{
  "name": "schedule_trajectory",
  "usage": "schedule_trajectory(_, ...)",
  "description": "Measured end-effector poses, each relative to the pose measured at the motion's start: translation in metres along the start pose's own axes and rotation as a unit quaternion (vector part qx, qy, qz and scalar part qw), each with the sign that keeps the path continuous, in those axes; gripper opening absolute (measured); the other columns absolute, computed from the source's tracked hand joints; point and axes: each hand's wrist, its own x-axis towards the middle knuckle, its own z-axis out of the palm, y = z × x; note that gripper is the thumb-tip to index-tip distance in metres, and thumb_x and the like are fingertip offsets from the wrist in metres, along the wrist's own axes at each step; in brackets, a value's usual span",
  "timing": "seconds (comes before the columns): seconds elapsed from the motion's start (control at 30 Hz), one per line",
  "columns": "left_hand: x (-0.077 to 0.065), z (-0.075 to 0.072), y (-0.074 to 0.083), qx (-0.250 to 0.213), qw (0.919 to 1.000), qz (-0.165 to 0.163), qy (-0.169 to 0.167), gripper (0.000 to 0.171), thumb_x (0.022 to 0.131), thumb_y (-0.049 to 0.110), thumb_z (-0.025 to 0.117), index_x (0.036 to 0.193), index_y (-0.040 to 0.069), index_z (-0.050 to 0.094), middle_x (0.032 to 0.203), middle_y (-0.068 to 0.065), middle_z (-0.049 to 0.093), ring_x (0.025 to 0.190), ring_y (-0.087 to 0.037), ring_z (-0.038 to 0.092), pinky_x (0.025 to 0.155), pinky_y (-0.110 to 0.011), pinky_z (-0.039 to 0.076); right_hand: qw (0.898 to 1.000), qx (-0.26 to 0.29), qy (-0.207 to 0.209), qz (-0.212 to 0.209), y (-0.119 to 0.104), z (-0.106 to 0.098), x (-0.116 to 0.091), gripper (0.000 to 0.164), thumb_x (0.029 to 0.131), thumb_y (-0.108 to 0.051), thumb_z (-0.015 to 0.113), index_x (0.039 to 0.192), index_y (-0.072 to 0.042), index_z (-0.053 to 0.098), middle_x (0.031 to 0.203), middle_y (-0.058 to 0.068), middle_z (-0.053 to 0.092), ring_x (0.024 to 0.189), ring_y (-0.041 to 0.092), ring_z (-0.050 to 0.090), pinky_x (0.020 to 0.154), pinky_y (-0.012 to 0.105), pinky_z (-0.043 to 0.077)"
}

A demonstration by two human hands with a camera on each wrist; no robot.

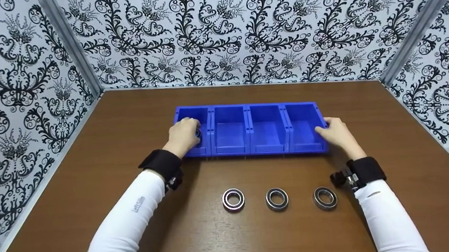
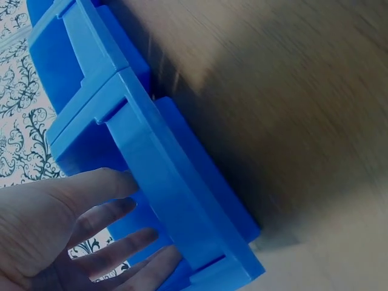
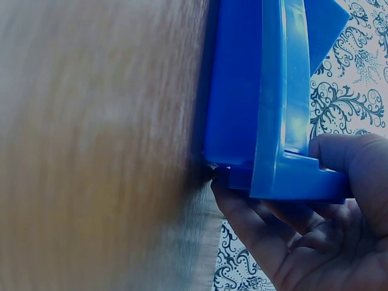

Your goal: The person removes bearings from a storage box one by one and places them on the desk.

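A blue four-compartment bin stands on the table. My left hand reaches into its leftmost compartment. Beside those fingers shows part of a dark ring, apparently a bearing, mostly hidden by the hand. In the left wrist view, the left hand has its fingers spread behind the bin's front lip, and no ring is visible between them. At the bin's right end, my right hand grips the side wall, thumb over the rim and fingers outside and underneath, as the right wrist view shows.
Three bearings lie in a row on the brown table in front of the bin: a left one, a middle one and a right one near the right wrist. Patterned walls enclose the table at the back and sides.
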Motion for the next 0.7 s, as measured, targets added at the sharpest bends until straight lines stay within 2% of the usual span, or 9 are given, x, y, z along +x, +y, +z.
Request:
schedule_trajectory(0.27,0.006,0.006,0.002,0.016,0.9998,-0.006,-0.007,0.037,0.083,0.001,0.067,0.119,0.004,0.073,0.122,-0.023,0.071,0.114,-0.042,0.069,0.092,-0.057,0.057,1.000,-0.004,0.001,-0.003,0.000,-0.001,-0.001,0.051,0.100,-0.016,0.053,0.140,0.016,0.049,0.133,0.040,0.059,0.114,0.046,0.064,0.101,0.057,0.051)
schedule_trajectory(0.7,0.012,0.014,0.003,0.015,0.9997,-0.019,0.004,0.021,0.087,0.000,0.061,0.105,-0.001,0.072,0.116,-0.027,0.071,0.109,-0.047,0.069,0.089,-0.059,0.058,1.000,-0.001,-0.012,0.015,0.001,-0.001,0.000,0.054,0.101,-0.018,0.050,0.144,0.013,0.046,0.138,0.039,0.056,0.121,0.049,0.062,0.104,0.058,0.051)
